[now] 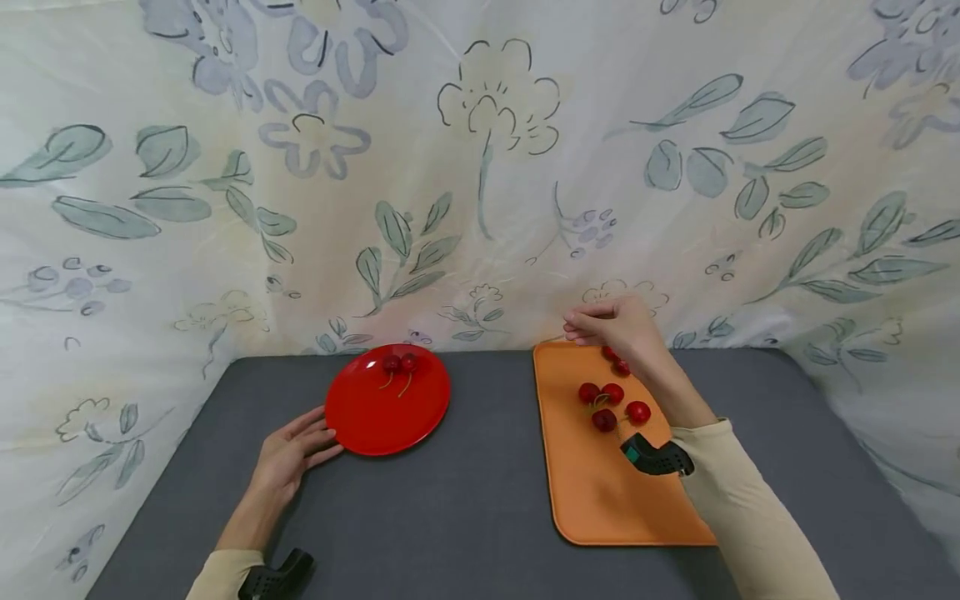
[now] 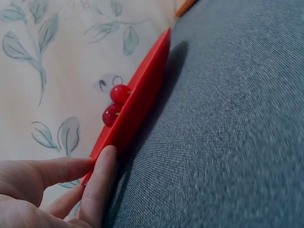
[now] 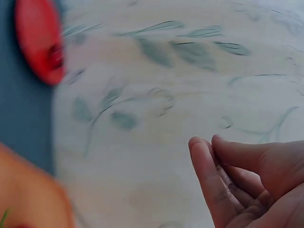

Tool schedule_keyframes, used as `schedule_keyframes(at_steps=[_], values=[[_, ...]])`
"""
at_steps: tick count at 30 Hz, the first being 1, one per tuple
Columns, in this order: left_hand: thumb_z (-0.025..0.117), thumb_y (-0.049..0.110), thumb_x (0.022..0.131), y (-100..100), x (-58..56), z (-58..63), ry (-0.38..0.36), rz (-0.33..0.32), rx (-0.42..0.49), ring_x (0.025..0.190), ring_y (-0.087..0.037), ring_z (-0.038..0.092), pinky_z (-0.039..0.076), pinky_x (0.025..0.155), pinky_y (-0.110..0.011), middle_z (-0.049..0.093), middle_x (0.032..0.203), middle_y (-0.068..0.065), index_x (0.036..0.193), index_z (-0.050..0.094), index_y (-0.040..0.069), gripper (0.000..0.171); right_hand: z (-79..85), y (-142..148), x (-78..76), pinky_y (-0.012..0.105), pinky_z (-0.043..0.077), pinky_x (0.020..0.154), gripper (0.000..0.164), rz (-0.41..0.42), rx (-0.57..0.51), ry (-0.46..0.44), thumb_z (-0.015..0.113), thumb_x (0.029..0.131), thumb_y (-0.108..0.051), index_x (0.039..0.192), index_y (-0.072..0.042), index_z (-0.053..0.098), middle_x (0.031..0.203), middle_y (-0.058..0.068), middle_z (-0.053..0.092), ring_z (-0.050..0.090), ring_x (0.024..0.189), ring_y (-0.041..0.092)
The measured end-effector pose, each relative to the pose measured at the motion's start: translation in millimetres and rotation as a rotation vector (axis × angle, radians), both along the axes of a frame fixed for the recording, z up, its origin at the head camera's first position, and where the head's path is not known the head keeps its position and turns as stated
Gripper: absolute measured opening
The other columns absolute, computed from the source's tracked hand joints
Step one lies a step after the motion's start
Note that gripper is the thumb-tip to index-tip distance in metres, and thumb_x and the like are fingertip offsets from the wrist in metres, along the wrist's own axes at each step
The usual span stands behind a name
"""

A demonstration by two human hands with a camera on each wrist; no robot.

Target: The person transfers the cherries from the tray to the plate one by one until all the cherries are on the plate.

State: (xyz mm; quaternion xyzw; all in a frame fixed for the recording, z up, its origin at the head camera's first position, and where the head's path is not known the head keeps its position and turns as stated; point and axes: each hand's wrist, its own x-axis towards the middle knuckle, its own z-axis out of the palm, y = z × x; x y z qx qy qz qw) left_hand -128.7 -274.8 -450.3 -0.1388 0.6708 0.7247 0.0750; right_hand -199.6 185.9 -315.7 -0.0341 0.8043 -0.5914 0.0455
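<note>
A round red plate (image 1: 386,421) bears two dark red cherries with stems (image 1: 400,364) near its far rim. My left hand (image 1: 288,458) holds the plate's near left rim; the left wrist view shows fingers (image 2: 97,190) on both sides of it. Over the far end of an orange tray (image 1: 600,500), my right hand (image 1: 618,329) is raised, thumb and index fingertips together. The right wrist view shows nothing between those fingertips (image 3: 199,152). Several cherries (image 1: 604,419) lie on the tray, some with stems; more cherries (image 1: 621,367) are partly hidden behind the right hand.
Plate and tray stand apart on a dark grey tabletop (image 1: 465,500), the tray on the right. Behind the table hangs a pale cloth (image 1: 510,208) with painted flowers and leaves. Black bands (image 1: 660,458) are worn at both wrists.
</note>
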Motion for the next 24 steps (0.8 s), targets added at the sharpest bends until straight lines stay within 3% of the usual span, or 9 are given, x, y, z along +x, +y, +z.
schedule_keyframes(at_steps=[8,14,19,24], values=[[0.053,0.000,0.099,0,-3.3,-2.4,0.012,-0.027,0.000,0.100,-0.005,0.066,0.056,0.090,-0.035,0.040,0.148,-0.021,0.154,0.025,0.002,0.061,-32.8,37,24.2,0.028,0.061,0.070,0.035,-0.047,0.166,-0.041,0.065,0.096,-0.019,0.112,0.013,0.067,0.093,0.020,0.072,0.072,0.072,0.013],[0.053,0.001,0.100,-3,-2.6,-1.1,-0.008,-0.017,0.001,0.099,-0.005,0.066,0.056,0.090,-0.034,0.039,0.149,-0.019,0.154,0.025,0.003,0.061,-63.1,55,37.7,0.037,0.062,0.071,0.039,-0.089,0.178,-0.138,0.065,0.096,-0.019,0.110,0.018,0.065,0.086,0.021,0.072,0.073,0.073,0.024],[0.052,0.000,0.100,-3,-3.0,0.0,-0.014,-0.024,0.002,0.099,-0.005,0.066,0.056,0.090,-0.034,0.034,0.152,-0.023,0.155,0.024,0.003,0.061,-83.7,63,47.7,0.036,0.062,0.067,0.036,-0.103,0.163,-0.181,0.066,0.095,-0.016,0.105,0.018,0.067,0.082,0.019,0.072,0.072,0.069,0.024],[0.052,0.001,0.100,-2,-2.4,0.5,-0.027,-0.015,0.000,0.099,-0.004,0.066,0.056,0.090,-0.034,0.029,0.154,-0.024,0.155,0.024,0.004,0.061,-96.5,64,55.4,0.034,0.062,0.063,0.031,-0.119,0.229,-0.185,0.067,0.094,-0.016,0.098,0.014,0.071,0.077,0.016,0.072,0.071,0.067,0.024]])
